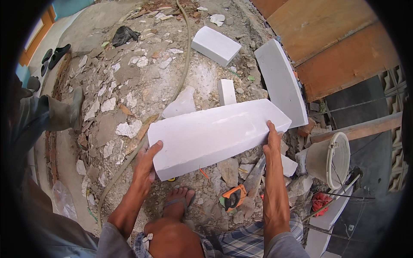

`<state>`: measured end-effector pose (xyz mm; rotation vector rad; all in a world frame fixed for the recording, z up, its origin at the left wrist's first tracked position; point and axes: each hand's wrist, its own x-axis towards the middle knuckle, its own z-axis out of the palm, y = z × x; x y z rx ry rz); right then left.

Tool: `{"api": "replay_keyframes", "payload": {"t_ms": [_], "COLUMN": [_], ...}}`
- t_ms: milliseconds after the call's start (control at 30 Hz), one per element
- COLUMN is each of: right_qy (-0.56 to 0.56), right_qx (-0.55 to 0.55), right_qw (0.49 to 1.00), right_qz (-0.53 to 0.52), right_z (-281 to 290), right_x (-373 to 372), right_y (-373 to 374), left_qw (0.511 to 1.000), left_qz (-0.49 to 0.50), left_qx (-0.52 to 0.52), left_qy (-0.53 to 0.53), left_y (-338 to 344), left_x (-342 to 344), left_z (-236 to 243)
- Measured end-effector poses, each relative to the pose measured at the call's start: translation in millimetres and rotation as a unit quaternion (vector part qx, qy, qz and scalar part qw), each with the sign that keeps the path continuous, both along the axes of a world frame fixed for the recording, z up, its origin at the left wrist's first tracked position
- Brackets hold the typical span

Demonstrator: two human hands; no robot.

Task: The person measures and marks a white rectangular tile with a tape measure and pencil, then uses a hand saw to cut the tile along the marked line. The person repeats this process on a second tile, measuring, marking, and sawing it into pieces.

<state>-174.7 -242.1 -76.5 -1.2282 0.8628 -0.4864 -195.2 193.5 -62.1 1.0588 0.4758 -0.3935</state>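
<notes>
A long white aerated concrete block (pixel 215 131) is held across in front of me, above the rubble. My left hand (pixel 147 162) grips its left end, thumb on the top face and fingers hidden beneath. At the right end, my right hand (pixel 273 141) clasps the near edge, also with the thumb on top. A handsaw with an orange and black handle (pixel 234 198) lies on the ground between my arms, its blade pointing away toward the block. Just beyond the held block are a small white offcut (pixel 226 92) and a broken white slab piece (pixel 180 103).
Another white block (pixel 216 45) lies farther off, and a long one (pixel 280 81) leans near wooden panels (pixel 335 56). A hose (pixel 186 56) crosses the broken ground. A bucket (pixel 329 161) stands at right. Another person's boot (pixel 64 109) and dark sandals (pixel 58 56) are at left.
</notes>
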Motion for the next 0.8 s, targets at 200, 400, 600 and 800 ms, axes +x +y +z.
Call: {"api": "replay_keyframes", "payload": {"t_ms": [200,400,600,800], "right_qy": [-0.104,0.019,0.195,0.348], "right_qx": [0.100,0.065,-0.267,-0.408], "right_qw": [0.988,0.979,0.879,0.623], "right_qz": [0.058,0.191,0.345,0.569], "right_z": [-31,-54,-34,-92], "right_x": [32,96,6,-114], "right_y": [29,25,81,169], "left_qw": [0.990,0.991,0.979,0.955], "left_qz": [0.001,0.017,0.033,0.181], "left_qx": [0.095,0.085,0.139,0.216], "left_qy": [-0.105,-0.102,-0.144,-0.088], "left_y": [45,61,70,48], "left_x": [49,96,92,22], "left_z": [-17,-65,-104,-85]}}
